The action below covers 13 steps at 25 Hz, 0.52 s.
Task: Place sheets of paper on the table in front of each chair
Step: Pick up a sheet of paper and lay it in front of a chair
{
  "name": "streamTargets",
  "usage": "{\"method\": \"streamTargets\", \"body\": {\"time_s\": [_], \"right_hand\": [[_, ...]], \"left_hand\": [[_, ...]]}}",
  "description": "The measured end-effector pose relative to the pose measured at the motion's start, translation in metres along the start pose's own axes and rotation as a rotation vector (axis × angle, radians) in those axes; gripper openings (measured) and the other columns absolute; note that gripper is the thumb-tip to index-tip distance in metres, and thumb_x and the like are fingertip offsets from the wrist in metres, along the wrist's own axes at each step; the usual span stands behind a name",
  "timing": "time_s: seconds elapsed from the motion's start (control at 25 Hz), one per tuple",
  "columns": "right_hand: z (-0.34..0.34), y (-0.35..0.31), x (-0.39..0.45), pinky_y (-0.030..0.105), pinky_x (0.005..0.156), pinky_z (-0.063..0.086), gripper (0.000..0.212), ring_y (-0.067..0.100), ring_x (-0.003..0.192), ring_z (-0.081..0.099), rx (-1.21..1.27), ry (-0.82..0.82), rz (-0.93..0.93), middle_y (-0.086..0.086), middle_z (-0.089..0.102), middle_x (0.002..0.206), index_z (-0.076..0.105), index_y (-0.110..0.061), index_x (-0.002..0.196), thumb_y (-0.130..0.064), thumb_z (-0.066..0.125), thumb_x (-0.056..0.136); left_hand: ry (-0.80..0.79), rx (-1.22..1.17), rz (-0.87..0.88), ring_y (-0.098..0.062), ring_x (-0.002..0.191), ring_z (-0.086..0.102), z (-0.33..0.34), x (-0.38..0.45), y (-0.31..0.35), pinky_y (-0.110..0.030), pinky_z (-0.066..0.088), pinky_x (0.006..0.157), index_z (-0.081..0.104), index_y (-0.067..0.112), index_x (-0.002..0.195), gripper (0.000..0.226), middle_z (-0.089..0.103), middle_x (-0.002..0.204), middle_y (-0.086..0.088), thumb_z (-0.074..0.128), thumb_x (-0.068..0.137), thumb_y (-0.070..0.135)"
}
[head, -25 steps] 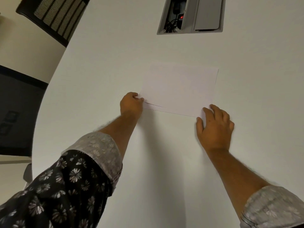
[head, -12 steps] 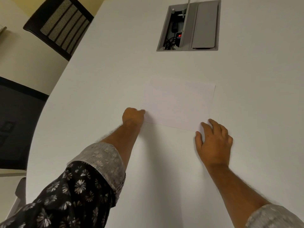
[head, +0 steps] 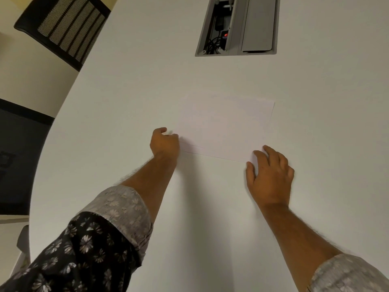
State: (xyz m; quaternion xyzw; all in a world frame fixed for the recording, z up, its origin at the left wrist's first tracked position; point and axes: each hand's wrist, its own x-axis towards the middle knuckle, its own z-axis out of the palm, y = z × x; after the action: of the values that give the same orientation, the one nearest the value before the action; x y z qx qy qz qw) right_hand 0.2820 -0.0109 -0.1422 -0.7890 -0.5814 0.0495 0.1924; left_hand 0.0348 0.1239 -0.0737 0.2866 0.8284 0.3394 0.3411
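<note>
Curled fingers of the left hand pinch the paper's near-left corner; the right hand rests spread fingers on its near-right corner, flat on the table.

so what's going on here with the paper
A person is setting white paper down on a white table. The left hand pinches the paper's near left corner, where a second edge just below hints at more than one sheet. The right hand rests with straight fingers on the near right corner. The paper lies nearly flat, short of the open cable box. A black chair stands at the far left.
</note>
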Motion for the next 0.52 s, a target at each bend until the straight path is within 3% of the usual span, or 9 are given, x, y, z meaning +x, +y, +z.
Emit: {"method": "streamTargets", "body": {"time_s": [0.08,0.16,0.28,0.4,0.52], "right_hand": [[-0.0003,0.0009,-0.0004,0.053,0.1,0.045,0.042,0.035,0.135,0.052,-0.004,-0.008,-0.003,0.009,0.059,0.15,0.067,-0.019,0.133,-0.04,0.052,0.1],[-0.0002,0.0019,0.0004,0.053,0.1,0.045,0.041,0.035,0.135,0.052,-0.002,-0.013,-0.004,0.009,0.059,0.15,0.068,-0.019,0.133,-0.039,0.055,0.1],[-0.0002,0.0011,-0.0006,0.053,0.099,0.046,0.038,0.035,0.134,0.052,-0.004,-0.014,0.001,0.009,0.06,0.15,0.067,-0.018,0.134,-0.035,0.062,0.1],[0.0015,0.0011,0.0002,0.052,0.097,0.046,0.038,0.035,0.134,0.053,-0.011,0.003,-0.006,0.008,0.061,0.149,0.067,-0.018,0.134,-0.035,0.061,0.101],[0.0031,0.0023,0.0,0.053,0.097,0.045,0.04,0.035,0.133,0.053,-0.019,0.013,-0.018,0.008,0.06,0.149,0.066,-0.017,0.134,-0.038,0.054,0.101]], "left_hand": [[-0.026,-0.083,-0.079,-0.021,0.073,0.071,-0.0002,0.0008,0.0009,-0.03,0.062,0.07,0.061,0.02,0.128,0.041,0.073,0.108,-0.008,0.067,0.088,0.011],[-0.034,0.015,-0.052,-0.028,0.093,0.076,-0.0002,0.0023,0.0001,-0.038,0.063,0.089,0.063,0.018,0.134,0.049,0.072,0.124,-0.009,0.074,0.086,0.015],[-0.033,0.236,0.085,-0.029,0.124,0.066,0.0008,0.0018,-0.0039,-0.035,0.052,0.106,0.06,0.013,0.144,0.058,0.064,0.141,-0.005,0.078,0.088,0.018],[-0.039,0.247,0.108,-0.024,0.123,0.065,0.0022,0.0023,-0.0061,-0.028,0.048,0.099,0.062,0.014,0.14,0.051,0.067,0.134,-0.003,0.076,0.091,0.012],[-0.014,0.19,0.091,-0.024,0.111,0.067,0.0025,0.0022,-0.0082,-0.026,0.048,0.091,0.066,0.014,0.131,0.039,0.068,0.112,0.0,0.073,0.092,0.009]]}}
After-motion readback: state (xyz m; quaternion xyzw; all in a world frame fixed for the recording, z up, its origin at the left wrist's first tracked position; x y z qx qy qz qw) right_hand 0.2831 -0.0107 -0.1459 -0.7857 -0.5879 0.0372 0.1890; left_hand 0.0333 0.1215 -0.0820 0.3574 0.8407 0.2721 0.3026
